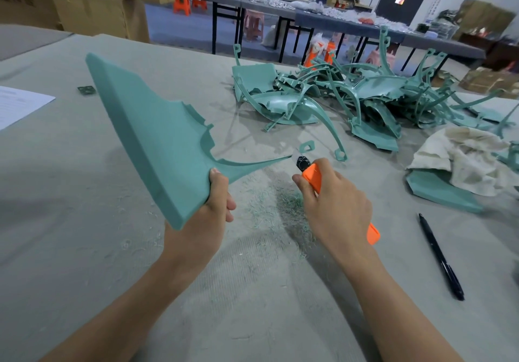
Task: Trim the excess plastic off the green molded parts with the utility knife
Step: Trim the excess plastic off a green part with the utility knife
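My left hand (217, 201) grips the lower corner of a large green molded part (151, 134), held tilted above the table. A thin curved arm of that part reaches right toward the knife tip. My right hand (334, 207) is closed around an orange utility knife (314, 176). Its black head and short blade sit at the end of the thin arm. Fine green shavings (283, 204) lie on the cloth below both hands.
A heap of green molded parts (351, 97) fills the table's far right. A crumpled white cloth (471, 159) covers another green part (438, 190). A black pen (441, 257) lies at right, a paper sheet (19, 103) at left, cardboard boxes (92, 5) behind.
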`<action>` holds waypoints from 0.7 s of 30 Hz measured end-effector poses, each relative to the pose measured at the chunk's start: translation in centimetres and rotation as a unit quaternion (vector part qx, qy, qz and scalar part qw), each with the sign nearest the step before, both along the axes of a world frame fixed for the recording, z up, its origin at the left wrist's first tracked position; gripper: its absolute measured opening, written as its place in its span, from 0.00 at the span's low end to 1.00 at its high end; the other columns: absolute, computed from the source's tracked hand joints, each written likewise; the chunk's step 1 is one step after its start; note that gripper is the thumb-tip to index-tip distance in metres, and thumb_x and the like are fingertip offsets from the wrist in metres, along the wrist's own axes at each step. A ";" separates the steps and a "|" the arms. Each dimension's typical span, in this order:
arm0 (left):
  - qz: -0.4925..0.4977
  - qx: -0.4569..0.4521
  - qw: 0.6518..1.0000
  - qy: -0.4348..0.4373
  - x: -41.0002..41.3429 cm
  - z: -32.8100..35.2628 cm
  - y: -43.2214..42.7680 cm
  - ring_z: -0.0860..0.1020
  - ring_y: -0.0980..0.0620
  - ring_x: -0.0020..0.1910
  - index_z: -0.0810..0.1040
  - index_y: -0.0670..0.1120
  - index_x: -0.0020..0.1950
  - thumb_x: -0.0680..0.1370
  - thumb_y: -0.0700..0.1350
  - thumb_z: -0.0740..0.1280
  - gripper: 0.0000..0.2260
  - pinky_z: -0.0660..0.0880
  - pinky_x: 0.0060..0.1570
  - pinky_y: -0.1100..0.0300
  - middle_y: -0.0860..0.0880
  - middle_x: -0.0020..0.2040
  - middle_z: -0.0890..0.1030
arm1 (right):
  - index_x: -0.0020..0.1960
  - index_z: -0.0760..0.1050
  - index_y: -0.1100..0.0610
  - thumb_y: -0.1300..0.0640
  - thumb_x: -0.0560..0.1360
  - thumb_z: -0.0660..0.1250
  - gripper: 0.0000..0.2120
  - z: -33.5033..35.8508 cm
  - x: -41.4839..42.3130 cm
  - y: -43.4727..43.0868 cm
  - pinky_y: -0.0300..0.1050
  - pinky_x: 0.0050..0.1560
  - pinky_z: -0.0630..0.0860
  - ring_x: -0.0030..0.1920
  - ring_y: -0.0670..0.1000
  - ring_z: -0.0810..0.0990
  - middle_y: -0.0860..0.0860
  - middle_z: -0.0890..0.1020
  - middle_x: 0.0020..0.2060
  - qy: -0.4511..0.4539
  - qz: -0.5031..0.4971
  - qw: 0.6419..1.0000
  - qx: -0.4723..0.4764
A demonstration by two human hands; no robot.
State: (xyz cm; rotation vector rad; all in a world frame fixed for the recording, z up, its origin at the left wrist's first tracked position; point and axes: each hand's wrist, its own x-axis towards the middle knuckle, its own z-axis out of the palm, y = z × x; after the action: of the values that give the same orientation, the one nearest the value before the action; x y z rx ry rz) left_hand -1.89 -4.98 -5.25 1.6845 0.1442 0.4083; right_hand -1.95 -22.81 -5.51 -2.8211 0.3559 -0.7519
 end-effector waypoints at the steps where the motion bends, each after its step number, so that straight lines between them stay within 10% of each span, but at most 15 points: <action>1: -0.001 -0.002 1.000 0.003 0.0 0.0 0.0 0.72 0.60 0.21 0.74 0.38 0.30 0.79 0.48 0.61 0.21 0.71 0.30 0.71 0.53 0.22 0.74 | 0.56 0.69 0.51 0.37 0.80 0.56 0.18 0.0 0.0 0.0 0.48 0.34 0.61 0.38 0.61 0.77 0.48 0.77 0.41 -0.005 -0.002 1.000 -0.007; 8: 0.007 -0.011 1.000 0.009 -0.2 0.1 0.1 0.74 0.60 0.22 0.74 0.41 0.29 0.78 0.49 0.62 0.20 0.70 0.27 0.73 0.55 0.22 0.75 | 0.58 0.73 0.51 0.40 0.79 0.63 0.16 0.1 -0.2 -0.2 0.46 0.34 0.62 0.36 0.60 0.77 0.49 0.80 0.41 -0.085 0.012 0.996 -0.006; 15: -0.015 0.009 1.000 0.026 -0.2 0.2 0.1 0.72 0.59 0.21 0.73 0.40 0.26 0.77 0.49 0.63 0.21 0.70 0.26 0.72 0.55 0.20 0.74 | 0.56 0.71 0.42 0.61 0.74 0.73 0.20 1.0 0.2 -2.1 0.29 0.29 0.67 0.26 0.41 0.71 0.43 0.71 0.28 -0.128 0.078 0.937 0.315; 21: -0.035 0.040 0.998 0.023 -0.4 0.1 0.3 0.72 0.60 0.22 0.73 0.43 0.25 0.77 0.49 0.64 0.20 0.68 0.30 0.75 0.56 0.20 0.73 | 0.46 0.82 0.51 0.62 0.73 0.74 0.07 1.1 0.2 -3.0 0.43 0.44 0.76 0.41 0.45 0.81 0.41 0.84 0.38 -0.027 0.156 0.947 0.279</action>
State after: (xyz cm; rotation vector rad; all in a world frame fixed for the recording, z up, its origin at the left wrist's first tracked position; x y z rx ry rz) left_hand -2.28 -4.66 -5.13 1.7738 0.1032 0.3272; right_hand -1.73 -25.82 -4.42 -2.2418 0.0846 -0.5478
